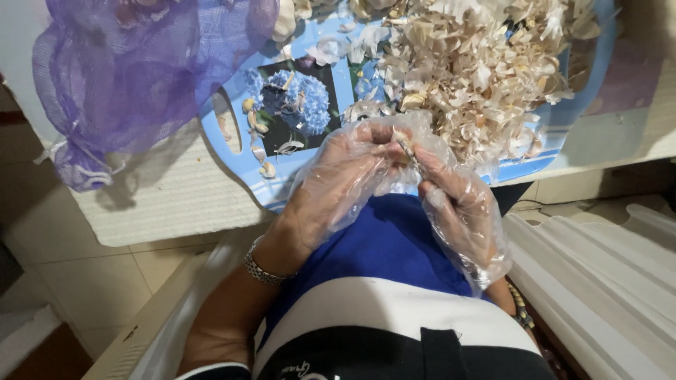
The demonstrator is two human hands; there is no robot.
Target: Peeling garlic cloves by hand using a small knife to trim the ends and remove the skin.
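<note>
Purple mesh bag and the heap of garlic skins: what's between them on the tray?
Head view: the blue tray's printed hydrangea picture, with a few peeled garlic cloves and stray skins scattered on it, lies between the purple mesh bag and the skin heap.

Purple mesh bag (134, 77), white mat (169, 197)

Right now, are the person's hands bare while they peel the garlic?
No, both the left hand and the right hand wear loose clear plastic gloves, pinching a garlic clove above the blue tray.
</note>
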